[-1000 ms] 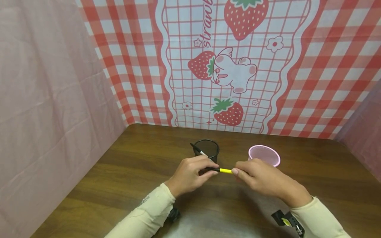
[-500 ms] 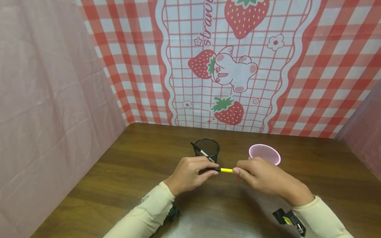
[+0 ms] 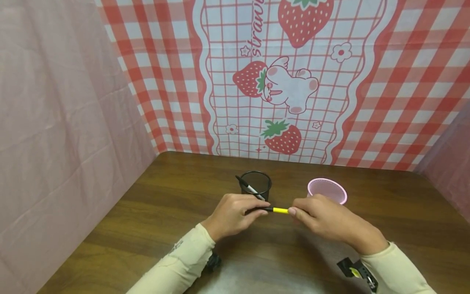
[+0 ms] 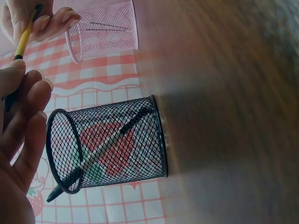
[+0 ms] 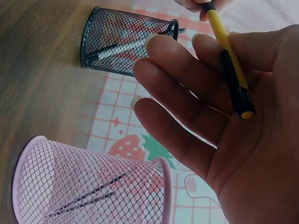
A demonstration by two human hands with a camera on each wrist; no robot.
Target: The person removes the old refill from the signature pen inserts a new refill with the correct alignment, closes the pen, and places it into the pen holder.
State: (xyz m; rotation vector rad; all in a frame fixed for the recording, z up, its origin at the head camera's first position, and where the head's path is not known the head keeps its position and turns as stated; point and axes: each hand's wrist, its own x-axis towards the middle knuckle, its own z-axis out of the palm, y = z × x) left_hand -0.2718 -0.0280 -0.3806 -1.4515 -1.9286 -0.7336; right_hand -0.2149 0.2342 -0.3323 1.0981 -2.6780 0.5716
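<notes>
Between both hands, above the table, a yellow and black pen (image 3: pixel 280 210) lies level. My left hand (image 3: pixel 235 214) pinches its black end between thumb and fingers. At the other end, my right hand (image 3: pixel 327 222) grips the yellow barrel; in the right wrist view the pen's black clip (image 5: pixel 229 72) and end cap lie against the palm, the other fingers extended. Just beyond the left hand stands a black mesh pen cup (image 4: pixel 159 135) with a black and white marker (image 4: pixel 107 144) leaning in it. A pink mesh pen cup (image 5: pixel 103 161) behind the right hand holds two thin dark sticks (image 5: pixel 93 191).
The brown wooden table (image 3: pixel 154 204) carries both cups near its back half. A red and white strawberry-print cloth (image 3: pixel 176 81) hangs along the back edge. Pale pink cloth (image 3: pixel 66 122) closes off the left side, and more pink cloth (image 3: pixel 448 134) the right.
Almost nothing differs: both hands keep their hold on the pen, and slightly more of its yellow barrel may show between them. The cups have stayed in place.
</notes>
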